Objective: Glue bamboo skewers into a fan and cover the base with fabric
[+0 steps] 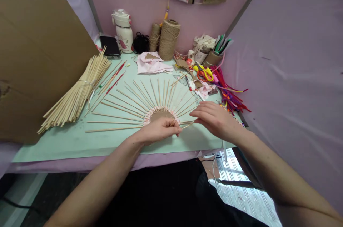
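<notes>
A fan of thin wooden sticks radiates from a brown cardboard half-disc with a pink rim, lying on the pale green table mat. My left hand rests at the half-disc's near edge, fingers curled and pinched on the end of a stick. My right hand lies just to the right, fingers together, holding the same low stick at the fan's right side.
A tied bundle of sticks lies at the left, beside a big cardboard sheet. At the back stand a bottle, a phone, twine spools, pink fabric. Scissors and pipe cleaners lie right.
</notes>
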Demonstrator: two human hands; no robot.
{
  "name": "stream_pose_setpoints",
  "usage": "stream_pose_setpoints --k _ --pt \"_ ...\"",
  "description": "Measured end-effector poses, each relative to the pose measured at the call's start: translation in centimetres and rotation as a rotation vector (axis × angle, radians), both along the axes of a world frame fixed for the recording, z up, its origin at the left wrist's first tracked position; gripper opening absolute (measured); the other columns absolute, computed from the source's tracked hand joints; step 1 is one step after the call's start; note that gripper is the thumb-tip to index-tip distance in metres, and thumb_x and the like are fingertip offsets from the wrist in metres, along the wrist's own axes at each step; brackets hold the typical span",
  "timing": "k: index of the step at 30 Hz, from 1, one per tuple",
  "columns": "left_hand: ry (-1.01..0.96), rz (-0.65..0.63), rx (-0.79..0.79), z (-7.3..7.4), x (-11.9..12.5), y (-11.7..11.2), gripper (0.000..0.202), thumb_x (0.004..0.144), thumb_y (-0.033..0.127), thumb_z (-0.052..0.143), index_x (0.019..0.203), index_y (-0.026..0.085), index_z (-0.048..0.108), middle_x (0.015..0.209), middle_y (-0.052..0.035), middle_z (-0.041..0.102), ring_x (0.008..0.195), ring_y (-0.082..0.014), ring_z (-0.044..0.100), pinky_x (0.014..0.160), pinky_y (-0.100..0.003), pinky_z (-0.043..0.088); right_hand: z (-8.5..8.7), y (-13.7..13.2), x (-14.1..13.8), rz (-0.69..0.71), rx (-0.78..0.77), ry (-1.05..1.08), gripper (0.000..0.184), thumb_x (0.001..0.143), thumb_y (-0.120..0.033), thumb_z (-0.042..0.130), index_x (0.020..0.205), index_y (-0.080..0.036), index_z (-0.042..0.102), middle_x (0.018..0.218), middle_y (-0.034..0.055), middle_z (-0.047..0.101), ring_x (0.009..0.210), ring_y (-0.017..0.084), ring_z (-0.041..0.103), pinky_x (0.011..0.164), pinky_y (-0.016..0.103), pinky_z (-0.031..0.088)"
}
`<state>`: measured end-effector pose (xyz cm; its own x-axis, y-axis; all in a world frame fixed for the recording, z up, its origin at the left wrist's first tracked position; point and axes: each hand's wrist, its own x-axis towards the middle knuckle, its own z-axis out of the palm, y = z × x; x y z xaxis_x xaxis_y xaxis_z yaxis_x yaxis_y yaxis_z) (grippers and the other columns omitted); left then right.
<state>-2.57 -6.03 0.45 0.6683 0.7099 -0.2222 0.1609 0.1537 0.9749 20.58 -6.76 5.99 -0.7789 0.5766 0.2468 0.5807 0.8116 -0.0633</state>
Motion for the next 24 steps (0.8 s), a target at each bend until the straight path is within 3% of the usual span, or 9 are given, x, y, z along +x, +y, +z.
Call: stream_pose_setpoints --k 3,7,10,13,15,18,20,24 --pt "-0.016 -0.048 0.034 -0.3 0.0 0.2 0.024 0.081 0.04 0.063 0.074 0.018 0.065 0.068 0.0016 0.058 0.064 -0.012 0.049 0.061 -0.022 0.036 -0.9 -0.7 -0.5 0.059 -0.01 -0.013 0.024 0.1 -0.02 0.045 0.117 -0.016 0.062 0.098 0.0101 0.071 0.093 0.021 0.063 0.084 0.036 0.048" --pt "0.082 -0.057 0.057 0.3 -0.3 0.6 0.027 0.082 0.043 0.061 0.074 0.017 0.065 0.068 0.0024 0.059 0.067 -0.0126 0.052 0.066 -0.023 0.04 -2.2 -0.5 -0.1 0.034 0.109 0.016 0.029 0.099 -0.01 0.038 0.109 -0.014 0.066 0.086 0.0086 0.071 0.082 0.02 0.063 0.072 0.032 0.048" --pt "0.114 -0.033 0.097 0.6 -0.4 0.8 0.03 0.082 0.045 0.059 0.072 0.017 0.066 0.07 0.0015 0.061 0.07 -0.013 0.053 0.068 -0.024 0.041 -2.5 -0.3 0.4 0.017 0.142 0.032 0.031 0.098 -0.008 0.039 0.113 -0.016 0.065 0.094 0.0089 0.072 0.085 0.02 0.063 0.071 0.033 0.049" --pt "0.094 -0.047 0.165 0.3 -0.2 0.9 0.032 0.082 0.046 0.059 0.074 0.017 0.067 0.075 -0.0005 0.064 0.074 -0.0142 0.055 0.071 -0.024 0.042 -3.0 -0.2 0.6 0.102 0.122 0.088 0.03 0.098 -0.01 0.042 0.117 -0.018 0.064 0.099 0.0083 0.071 0.085 0.018 0.063 0.068 0.031 0.049" --pt "0.074 0.065 0.185 -0.1 -0.2 1.1 0.033 0.082 0.048 0.058 0.075 0.016 0.067 0.077 -0.0016 0.065 0.075 -0.0146 0.056 0.071 -0.025 0.043 -3.7 0.4 1.1 0.085 0.122 0.174 0.03 0.098 -0.01 0.041 0.113 -0.018 0.065 0.097 0.0088 0.071 0.086 0.018 0.063 0.069 0.031 0.051" --pt "0.059 0.436 0.206 -0.4 -0.3 1.4 0.033 0.082 0.048 0.057 0.075 0.016 0.064 0.07 0.0 0.06 0.066 -0.013 0.052 0.062 -0.024 0.04 -5.1 2.1 2.3 -0.006 0.103 0.288 0.033 0.097 -0.007 0.038 0.107 -0.02 0.067 0.094 0.0088 0.069 0.088 0.018 0.063 0.074 0.032 0.052" --pt "0.056 0.596 0.242 -0.5 -0.4 1.5 0.032 0.083 0.048 0.057 0.074 0.017 0.062 0.064 0.002 0.054 0.061 -0.0117 0.047 0.057 -0.023 0.037 -6.1 3.0 3.0 -0.011 0.071 0.304 0.032 0.095 -0.006 0.04 0.104 -0.02 0.067 0.092 0.0083 0.069 0.088 0.018 0.063 0.074 0.032 0.053" --pt "0.076 0.601 0.289 -0.7 -0.3 1.4 0.031 0.083 0.047 0.057 0.072 0.017 0.06 0.058 0.0043 0.046 0.057 -0.0108 0.042 0.053 -0.023 0.033 -7.4 3.7 3.6 -0.014 -0.005 0.287 0.033 0.094 -0.006 0.04 0.102 -0.021 0.068 0.092 0.0078 0.069 0.087 0.019 0.062 0.075 0.034 0.053"
